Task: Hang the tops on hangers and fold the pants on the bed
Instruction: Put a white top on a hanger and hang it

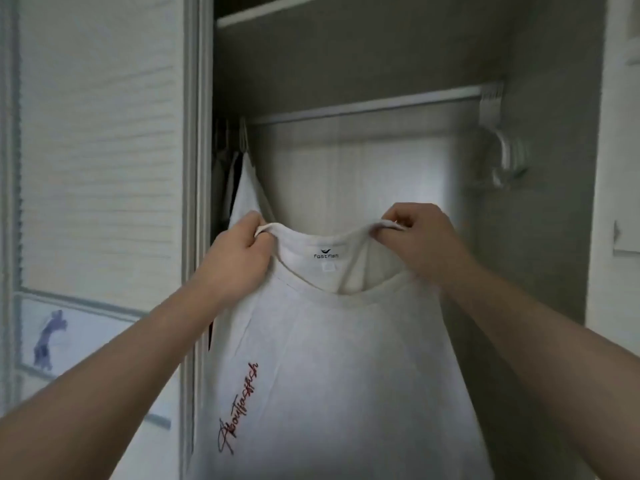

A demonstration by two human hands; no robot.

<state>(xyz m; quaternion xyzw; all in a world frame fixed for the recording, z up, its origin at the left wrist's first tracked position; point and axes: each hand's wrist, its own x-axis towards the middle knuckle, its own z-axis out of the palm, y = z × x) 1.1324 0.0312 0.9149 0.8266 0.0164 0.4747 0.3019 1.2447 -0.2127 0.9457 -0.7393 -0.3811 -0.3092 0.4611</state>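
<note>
A white T-shirt (329, 358) with red script lettering on its front and a small black neck label hangs in front of the open wardrobe. My left hand (239, 254) grips the left side of its collar. My right hand (422, 240) pinches the right side of the collar. The neckline is stretched between the two hands. No hanger shows inside the shirt. Several empty white hangers (498, 147) hang bunched at the right end of the closet rail (363, 107).
Clothes on hangers (239, 174) are pushed to the rail's left end, a white garment foremost. A shelf (277, 8) runs above the rail. The sliding wardrobe door (100, 168) stands at left, a wall (620, 202) at right.
</note>
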